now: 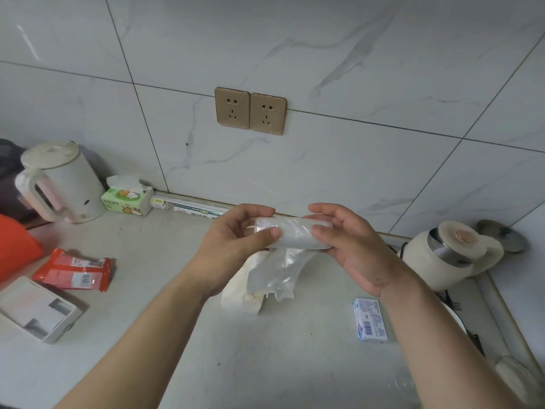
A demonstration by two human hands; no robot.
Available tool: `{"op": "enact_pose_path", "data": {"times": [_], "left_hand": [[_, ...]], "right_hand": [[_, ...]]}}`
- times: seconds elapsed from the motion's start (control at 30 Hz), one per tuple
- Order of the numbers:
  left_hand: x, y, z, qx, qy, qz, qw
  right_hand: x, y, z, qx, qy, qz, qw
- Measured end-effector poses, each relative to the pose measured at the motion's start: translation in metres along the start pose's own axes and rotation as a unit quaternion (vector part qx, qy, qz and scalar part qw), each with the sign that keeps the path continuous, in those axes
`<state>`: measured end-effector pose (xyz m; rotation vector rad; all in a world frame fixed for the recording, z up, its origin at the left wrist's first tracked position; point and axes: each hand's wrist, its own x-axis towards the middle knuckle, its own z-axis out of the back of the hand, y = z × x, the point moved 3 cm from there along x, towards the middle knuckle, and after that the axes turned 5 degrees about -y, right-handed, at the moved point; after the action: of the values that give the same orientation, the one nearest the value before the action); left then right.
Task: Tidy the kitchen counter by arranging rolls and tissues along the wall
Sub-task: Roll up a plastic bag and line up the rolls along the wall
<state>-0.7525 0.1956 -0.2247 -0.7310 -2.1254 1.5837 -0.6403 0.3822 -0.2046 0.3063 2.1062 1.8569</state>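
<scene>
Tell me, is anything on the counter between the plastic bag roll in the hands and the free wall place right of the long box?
Nothing visible blocks it. The plastic bag roll is held above the counter, and the strip at the wall behind it, right of the long box, looks bare.

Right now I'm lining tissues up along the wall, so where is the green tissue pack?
In the head view it sits far left against the wall: the green tissue pack stands between the white kettle and the long boxed roll.
</scene>
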Motion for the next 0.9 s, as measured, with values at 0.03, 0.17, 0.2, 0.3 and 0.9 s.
{"op": "enact_pose_path", "data": {"times": [0.03, 0.17, 0.2, 0.3, 0.9], "left_hand": [[0.000, -0.001, 0.000, -0.004, 0.002, -0.006, 1.000], [-0.002, -0.004, 0.001, -0.023, 0.016, -0.026, 0.999], [-0.003, -0.005, 0.002, -0.027, 0.018, -0.030, 0.999], [-0.004, -0.006, 0.004, -0.039, 0.022, -0.038, 0.998], [-0.011, -0.002, 0.004, -0.034, 0.048, -0.001, 0.998]], "right_hand": [[0.000, -0.002, 0.000, -0.019, -0.009, -0.013, 1.000], [0.000, -0.008, -0.002, -0.066, -0.006, -0.027, 0.997], [-0.001, -0.007, -0.002, -0.052, 0.003, -0.019, 0.998], [-0.003, -0.004, -0.004, -0.027, 0.014, -0.006, 1.000], [-0.013, 0.001, -0.012, 0.028, 0.055, -0.042, 0.997]]}}
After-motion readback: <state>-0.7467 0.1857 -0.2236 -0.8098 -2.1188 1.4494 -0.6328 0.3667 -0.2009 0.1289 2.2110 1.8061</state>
